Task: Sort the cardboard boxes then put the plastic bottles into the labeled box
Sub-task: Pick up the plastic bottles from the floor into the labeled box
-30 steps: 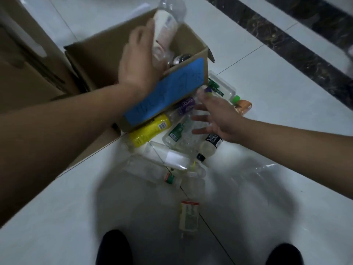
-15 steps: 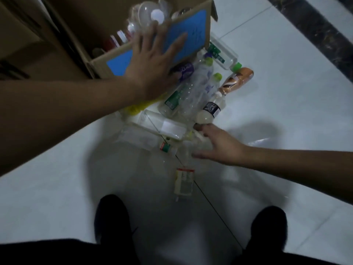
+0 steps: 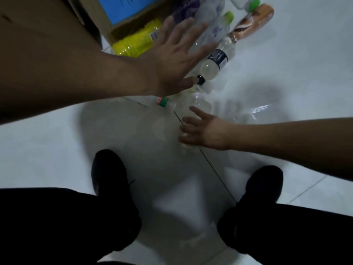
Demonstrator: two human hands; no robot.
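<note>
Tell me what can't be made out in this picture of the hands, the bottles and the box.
All from the head view:
- Labeled box: cut off by the top edge; its contents are out of view, and the blue label's writing is cropped.
- Bottles under the left hand: partly covered by the palm and spread fingers.
- Right hand: motion blur hides whether it grips the clear bottle beneath it.
- Bottle with the black label: print too small to read.

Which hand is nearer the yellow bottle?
Left. The left hand hovers open just right of the yellow bottle; the right hand is farther off, low over the floor near the shoes.
</note>
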